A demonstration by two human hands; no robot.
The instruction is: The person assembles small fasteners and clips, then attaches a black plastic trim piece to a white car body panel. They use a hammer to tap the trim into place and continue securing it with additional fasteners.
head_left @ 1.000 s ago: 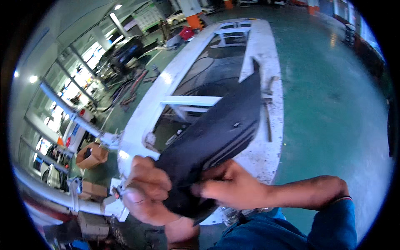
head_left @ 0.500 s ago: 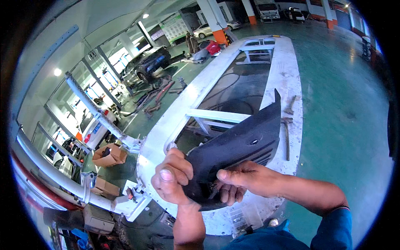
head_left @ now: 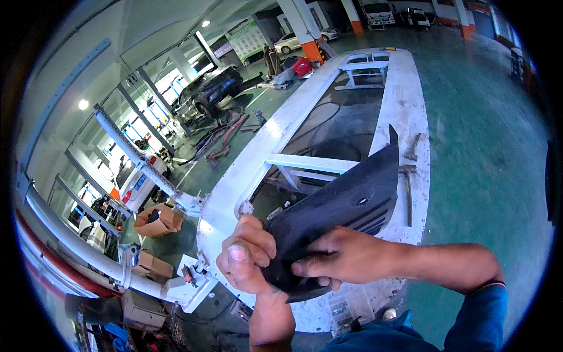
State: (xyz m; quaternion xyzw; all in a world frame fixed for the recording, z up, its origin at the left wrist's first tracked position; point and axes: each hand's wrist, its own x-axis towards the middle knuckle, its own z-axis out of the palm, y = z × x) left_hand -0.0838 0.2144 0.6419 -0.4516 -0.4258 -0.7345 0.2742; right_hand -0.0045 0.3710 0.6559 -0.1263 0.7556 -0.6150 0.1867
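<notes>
A black plastic trim panel (head_left: 334, 202), long and pointed at its far end, is held tilted above the white frame bench. It has a small oval hole and a row of ribs towards its right end. My left hand (head_left: 247, 255) is closed round the panel's left end, thumb up. My right hand (head_left: 334, 258) lies over the panel's lower part, thumb pressed near its surface and fingers curled in. What is between those fingers is hidden. Just beyond my left fist, a small whitish piece (head_left: 245, 207) shows on the bench.
The white bench (head_left: 234, 188) has an open middle with crossbars. Two hammers, one nearer (head_left: 409, 193) and one farther (head_left: 414, 146), lie along its right side. A clear parts box (head_left: 352, 308) sits at its near end. Cardboard boxes (head_left: 158, 220) and a post (head_left: 138, 155) stand left.
My right hand has turned over and shifted slightly left on the panel, its fingers now mostly covered. My left hand keeps its grip. The whole view has shifted a little.
</notes>
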